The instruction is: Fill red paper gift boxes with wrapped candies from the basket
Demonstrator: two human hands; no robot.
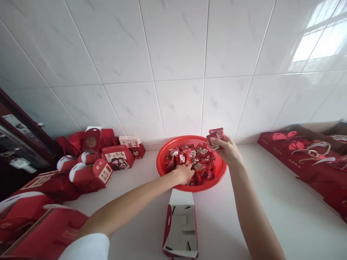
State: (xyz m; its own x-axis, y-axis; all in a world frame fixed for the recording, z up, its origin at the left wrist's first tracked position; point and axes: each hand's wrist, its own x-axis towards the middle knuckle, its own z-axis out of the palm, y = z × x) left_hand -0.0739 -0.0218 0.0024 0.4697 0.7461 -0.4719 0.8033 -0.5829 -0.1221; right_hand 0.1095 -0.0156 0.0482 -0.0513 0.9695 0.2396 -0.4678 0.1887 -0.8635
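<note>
A round red plastic basket (220, 172) stands against the wall, filled with red-wrapped candies (202, 166). My left hand (184, 174) reaches over its near rim into the candies, fingers curled down; whatever they grip is hidden under the hand. Above the basket's right rim, my right hand (228, 150) is closed on red candy packets (216, 136), pinched between thumb and fingers. In front of the basket lies an open gift box (181, 231), red outside and white inside, with its flaps apart and no candy visible in it.
Several red gift boxes (90, 175) crowd the counter's left side, near a dark door frame (23, 119) with a lock and key. To the right sits a large red carton (292, 155) with handled bags or boxes on and beside it. A tiled wall (179, 101) rises directly behind the basket.
</note>
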